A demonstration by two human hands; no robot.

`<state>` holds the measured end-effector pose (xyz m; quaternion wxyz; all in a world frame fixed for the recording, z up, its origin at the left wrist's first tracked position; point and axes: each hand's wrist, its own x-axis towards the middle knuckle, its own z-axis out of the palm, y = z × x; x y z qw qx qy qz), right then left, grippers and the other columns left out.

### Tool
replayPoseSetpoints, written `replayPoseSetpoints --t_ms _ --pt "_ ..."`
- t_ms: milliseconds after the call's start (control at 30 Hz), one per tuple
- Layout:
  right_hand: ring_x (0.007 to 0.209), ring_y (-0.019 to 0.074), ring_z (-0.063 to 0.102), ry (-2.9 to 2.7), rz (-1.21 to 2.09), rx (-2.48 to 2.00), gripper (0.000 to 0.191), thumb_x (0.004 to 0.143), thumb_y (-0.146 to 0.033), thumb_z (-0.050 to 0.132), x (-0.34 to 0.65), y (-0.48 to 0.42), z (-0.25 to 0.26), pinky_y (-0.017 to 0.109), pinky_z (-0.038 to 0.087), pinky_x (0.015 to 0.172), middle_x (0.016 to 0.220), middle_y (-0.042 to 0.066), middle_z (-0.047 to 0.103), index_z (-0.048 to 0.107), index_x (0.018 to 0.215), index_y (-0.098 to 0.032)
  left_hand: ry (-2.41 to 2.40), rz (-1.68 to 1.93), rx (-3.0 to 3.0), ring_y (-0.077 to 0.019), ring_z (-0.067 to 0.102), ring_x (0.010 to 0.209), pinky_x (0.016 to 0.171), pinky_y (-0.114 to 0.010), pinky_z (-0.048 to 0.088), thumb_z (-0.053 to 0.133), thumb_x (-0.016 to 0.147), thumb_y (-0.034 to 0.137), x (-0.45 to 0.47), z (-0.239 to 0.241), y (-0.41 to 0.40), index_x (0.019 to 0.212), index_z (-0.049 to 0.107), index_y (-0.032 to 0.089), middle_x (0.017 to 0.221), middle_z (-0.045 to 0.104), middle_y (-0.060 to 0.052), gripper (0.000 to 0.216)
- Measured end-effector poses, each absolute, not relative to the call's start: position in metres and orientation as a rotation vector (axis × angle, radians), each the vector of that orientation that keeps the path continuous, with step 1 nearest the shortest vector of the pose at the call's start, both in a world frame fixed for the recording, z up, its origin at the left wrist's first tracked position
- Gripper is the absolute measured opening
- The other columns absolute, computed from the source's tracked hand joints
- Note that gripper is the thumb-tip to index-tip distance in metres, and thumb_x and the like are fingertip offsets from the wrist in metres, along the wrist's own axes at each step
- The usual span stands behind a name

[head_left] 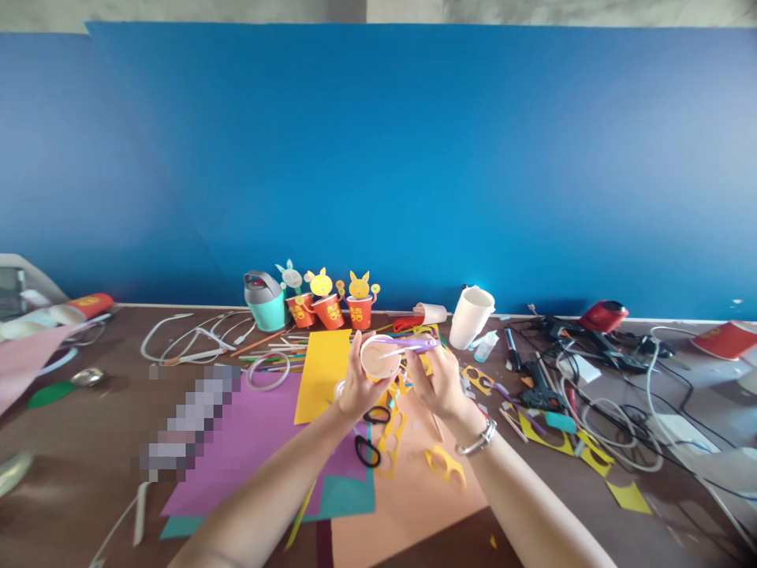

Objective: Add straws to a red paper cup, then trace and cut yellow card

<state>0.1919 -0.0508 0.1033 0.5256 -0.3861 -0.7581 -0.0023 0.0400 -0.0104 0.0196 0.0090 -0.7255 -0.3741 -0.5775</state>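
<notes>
My left hand (356, 385) is wrapped round a small white paper cup (378, 356), its open mouth turned toward me, above the middle of the table. My right hand (436, 380), with a metal bracelet on the wrist, pinches a purple straw-like stick (414, 344) that lies across the cup's rim. Black-handled scissors (371, 435) lie on the coloured paper just below both hands. A yellow sheet (322, 363) lies left of the cup.
Purple (248, 442), orange (408, 505) and teal paper sheets cover the brown table (71, 473). Three red cups with paper animal toppers (328, 304) and a teal container (264, 300) stand at the back. A white cup (470, 315), glue gun (535, 383) and tangled cables (620, 402) crowd the right.
</notes>
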Motion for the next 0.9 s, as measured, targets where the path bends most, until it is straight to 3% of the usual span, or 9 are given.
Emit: replayPoseSetpoints --t_ms 333,467,667,900 --pt "0.067 0.0174 0.062 -1.874 -0.055 -0.879 0.01 0.089 -0.018 0.048 0.191 -0.048 0.099 0.028 0.046 0.058 0.079 0.005 0.065 0.056 0.094 -0.022 -1.202 -1.762 -2.264 -0.0283 0.057 0.118 0.096 -0.041 0.052 0.063 0.083 0.041 0.04 0.019 -0.01 0.147 0.007 0.014 0.13 0.051 -0.023 0.089" --pt "0.077 0.0197 0.066 -1.889 -0.071 -0.791 0.016 0.088 -0.015 0.048 0.19 -0.048 0.098 0.031 0.051 0.066 0.087 0.007 0.068 0.057 0.099 -0.022 -1.179 -1.793 -2.245 -0.0283 0.058 0.116 0.094 -0.041 0.053 0.063 0.082 0.043 0.04 0.018 -0.01 0.147 0.009 0.014 0.128 0.053 -0.022 0.089" --pt "0.067 0.0176 0.064 -1.774 -0.043 -0.822 0.017 0.086 -0.013 0.052 0.193 -0.05 0.1 0.028 0.05 0.06 0.079 0.004 0.067 0.058 0.098 -0.024 -1.236 -1.743 -2.225 -0.0292 0.057 0.118 0.094 -0.039 0.053 0.068 0.078 0.042 0.039 0.014 -0.01 0.147 0.015 0.014 0.134 0.049 -0.024 0.091" --pt "0.074 0.0191 0.067 -1.831 -0.085 -0.745 0.022 0.085 -0.011 0.05 0.195 -0.052 0.107 0.03 0.052 0.065 0.086 0.006 0.069 0.057 0.102 -0.023 -1.219 -1.748 -2.19 -0.0297 0.055 0.121 0.095 -0.041 0.052 0.068 0.078 0.044 0.038 0.009 -0.007 0.147 0.016 0.014 0.135 0.047 -0.024 0.091"
